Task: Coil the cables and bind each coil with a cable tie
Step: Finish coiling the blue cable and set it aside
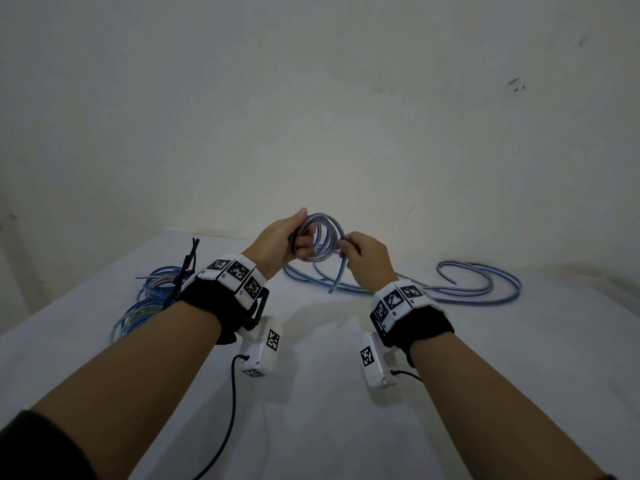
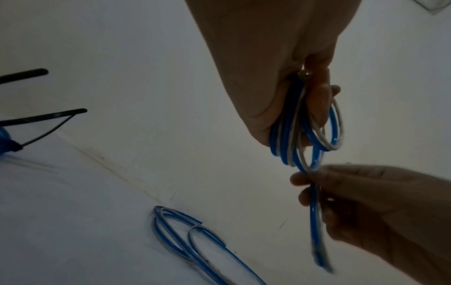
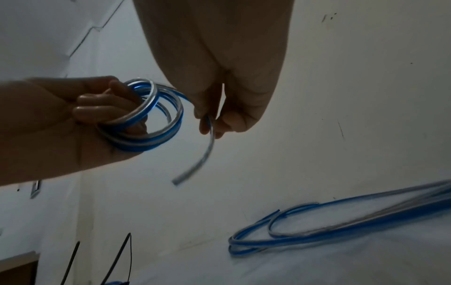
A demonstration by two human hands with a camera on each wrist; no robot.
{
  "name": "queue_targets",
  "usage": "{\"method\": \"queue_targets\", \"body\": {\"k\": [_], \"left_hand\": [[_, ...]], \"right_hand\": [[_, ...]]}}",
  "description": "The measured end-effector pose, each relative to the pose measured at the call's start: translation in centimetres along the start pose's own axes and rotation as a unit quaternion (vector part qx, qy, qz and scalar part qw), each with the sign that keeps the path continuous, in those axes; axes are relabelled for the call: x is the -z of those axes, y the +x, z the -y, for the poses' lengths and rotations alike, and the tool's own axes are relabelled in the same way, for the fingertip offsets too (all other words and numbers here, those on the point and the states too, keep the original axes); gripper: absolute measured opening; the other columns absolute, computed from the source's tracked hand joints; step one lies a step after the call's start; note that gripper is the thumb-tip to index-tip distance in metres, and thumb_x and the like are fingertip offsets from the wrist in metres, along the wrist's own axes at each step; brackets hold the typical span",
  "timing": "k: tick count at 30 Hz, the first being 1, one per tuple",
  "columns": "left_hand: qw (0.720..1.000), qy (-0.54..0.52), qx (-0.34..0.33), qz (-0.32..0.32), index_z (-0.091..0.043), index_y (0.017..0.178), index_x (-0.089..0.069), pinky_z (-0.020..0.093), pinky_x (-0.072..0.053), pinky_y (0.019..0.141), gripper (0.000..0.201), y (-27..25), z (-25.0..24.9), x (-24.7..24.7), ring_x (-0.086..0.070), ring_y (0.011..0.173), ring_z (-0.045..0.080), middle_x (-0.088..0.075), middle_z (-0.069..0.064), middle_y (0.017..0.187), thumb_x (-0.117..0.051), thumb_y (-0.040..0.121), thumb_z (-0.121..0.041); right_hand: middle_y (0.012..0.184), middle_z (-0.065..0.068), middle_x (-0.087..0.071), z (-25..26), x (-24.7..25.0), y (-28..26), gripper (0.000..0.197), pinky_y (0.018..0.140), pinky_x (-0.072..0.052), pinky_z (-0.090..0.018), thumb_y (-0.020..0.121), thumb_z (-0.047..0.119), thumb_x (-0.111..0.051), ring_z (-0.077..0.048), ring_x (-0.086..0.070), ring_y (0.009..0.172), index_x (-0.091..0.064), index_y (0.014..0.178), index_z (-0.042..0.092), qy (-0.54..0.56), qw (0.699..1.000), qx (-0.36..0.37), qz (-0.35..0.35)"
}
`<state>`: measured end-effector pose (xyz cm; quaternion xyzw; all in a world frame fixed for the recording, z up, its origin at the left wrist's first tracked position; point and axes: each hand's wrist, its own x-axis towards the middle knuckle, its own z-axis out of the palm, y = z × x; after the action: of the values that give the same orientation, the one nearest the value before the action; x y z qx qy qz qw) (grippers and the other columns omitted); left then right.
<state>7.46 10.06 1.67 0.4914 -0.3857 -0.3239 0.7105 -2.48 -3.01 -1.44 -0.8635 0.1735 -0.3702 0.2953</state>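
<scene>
A blue-and-clear cable coil (image 1: pixel 322 237) of several loops is held up above the white table (image 1: pixel 329 427). My left hand (image 1: pixel 302 233) grips the coil's left side, fingers curled through the loops (image 3: pixel 151 123). My right hand (image 1: pixel 347 243) pinches the cable just off the coil's right side. The short free tail (image 1: pixel 337 275) hangs down from that pinch, its end blurred in the left wrist view (image 2: pixel 317 241). In the left wrist view the coil (image 2: pixel 290 138) is seen edge-on under my left palm (image 2: pixel 263 77).
Loose blue cables (image 1: pixel 478 282) lie in long bends on the table behind and to the right of my hands (image 3: pixel 317 231). At the left lie bound blue coils (image 1: pixel 149 299) with black cable ties (image 1: pixel 188 265) sticking up. A pale wall stands close behind.
</scene>
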Motion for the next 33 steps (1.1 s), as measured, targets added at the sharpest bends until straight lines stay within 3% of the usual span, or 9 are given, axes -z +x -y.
{"method": "queue_targets", "body": {"k": [5, 9, 13, 18, 21, 24, 26, 29, 33], "left_hand": [[0.999, -0.003, -0.039, -0.002, -0.007, 0.082, -0.049, 0.018, -0.037, 0.053, 0.032, -0.3, 0.2, 0.2, -0.040, 0.051, 0.010, -0.042, -0.002, 0.058, -0.026, 0.102, -0.014], [0.996, 0.061, -0.067, -0.010, -0.010, 0.086, -0.049, 0.017, -0.046, 0.063, 0.029, -0.6, 0.6, 0.1, -0.050, 0.062, 0.010, -0.049, 0.002, 0.068, -0.026, 0.103, -0.015], [0.994, 0.076, -0.082, -0.020, -0.011, 0.084, -0.051, 0.020, -0.047, 0.067, 0.029, -0.5, 1.2, 0.4, -0.055, 0.065, 0.012, -0.058, -0.004, 0.063, -0.030, 0.102, -0.021], [0.992, 0.069, -0.080, -0.076, -0.011, 0.076, -0.047, 0.018, -0.038, 0.050, 0.037, -0.3, 1.0, 0.2, -0.041, 0.047, 0.009, -0.039, -0.009, 0.049, -0.030, 0.103, -0.029], [0.987, 0.041, -0.076, -0.133, -0.011, 0.070, -0.045, 0.015, -0.030, 0.040, 0.040, -0.1, 0.5, 0.1, -0.030, 0.037, 0.005, -0.034, -0.010, 0.044, -0.030, 0.103, -0.027], [0.983, 0.057, -0.072, -0.157, -0.009, 0.066, -0.047, 0.014, -0.025, 0.038, 0.042, -0.1, 0.1, 0.3, -0.026, 0.034, 0.004, -0.035, -0.008, 0.041, -0.032, 0.102, -0.024], [0.982, 0.098, -0.057, -0.148, -0.007, 0.062, -0.048, 0.019, -0.024, 0.042, 0.045, -0.1, 0.3, 0.3, -0.026, 0.034, 0.006, -0.034, -0.006, 0.039, -0.034, 0.101, -0.024], [0.977, 0.146, -0.046, -0.149, -0.007, 0.060, -0.051, 0.023, -0.028, 0.046, 0.043, -0.2, 0.6, 0.1, -0.030, 0.037, 0.009, -0.040, 0.005, 0.052, -0.037, 0.098, -0.021], [0.970, 0.161, -0.030, -0.177, -0.010, 0.055, -0.044, 0.020, -0.030, 0.040, 0.041, -0.1, 0.7, 0.0, -0.031, 0.033, 0.010, -0.042, -0.002, 0.041, -0.038, 0.095, -0.019]], "right_hand": [[0.071, -0.013, -0.058, 1.1, -0.8, -1.1, 0.012, 0.045, -0.050, -0.022, 0.094, 0.004, -0.051, -0.011, -0.056, 0.042, -0.042, 0.101, 0.008, 0.227, 0.965, -0.126, 0.027], [0.069, -0.018, -0.057, 2.6, -1.3, -1.2, 0.018, 0.047, -0.054, -0.026, 0.095, -0.003, -0.046, -0.017, -0.061, 0.042, -0.035, 0.092, 0.011, 0.399, 0.895, -0.196, 0.043], [0.077, -0.023, -0.058, 3.3, -1.4, -1.1, 0.018, 0.048, -0.056, -0.026, 0.096, -0.006, -0.041, -0.020, -0.066, 0.048, -0.036, 0.088, 0.010, 0.514, 0.823, -0.236, 0.056], [0.083, -0.025, -0.062, 3.7, -1.3, -1.2, 0.014, 0.055, -0.058, -0.029, 0.098, -0.006, -0.036, -0.024, -0.070, 0.060, -0.043, 0.089, 0.003, 0.556, 0.789, -0.239, 0.108], [0.084, -0.021, -0.062, 4.0, -0.8, -1.3, 0.009, 0.057, -0.059, -0.031, 0.099, 0.005, -0.040, -0.027, -0.069, 0.062, -0.046, 0.093, 0.002, 0.512, 0.813, -0.242, 0.134], [0.090, -0.009, -0.055, 3.8, -0.8, -0.7, 0.024, 0.057, -0.052, -0.028, 0.099, 0.027, -0.045, -0.020, -0.059, 0.067, -0.044, 0.108, 0.004, 0.317, 0.924, -0.201, 0.076], [0.101, 0.000, -0.054, 3.9, -0.6, -0.4, 0.030, 0.071, -0.047, -0.020, 0.098, 0.031, -0.045, -0.012, -0.057, 0.084, -0.047, 0.119, 0.009, 0.235, 0.966, -0.102, 0.037], [0.103, 0.004, -0.057, 4.4, -0.7, -0.4, 0.029, 0.080, -0.043, -0.012, 0.099, 0.027, -0.044, -0.002, -0.055, 0.090, -0.053, 0.120, 0.009, 0.228, 0.970, -0.031, 0.077], [0.089, -0.010, -0.062, 4.3, -1.4, -0.5, 0.018, 0.073, -0.048, -0.028, 0.099, 0.024, -0.044, -0.018, -0.058, 0.075, -0.051, 0.101, 0.008, 0.260, 0.958, -0.057, 0.105]]}}
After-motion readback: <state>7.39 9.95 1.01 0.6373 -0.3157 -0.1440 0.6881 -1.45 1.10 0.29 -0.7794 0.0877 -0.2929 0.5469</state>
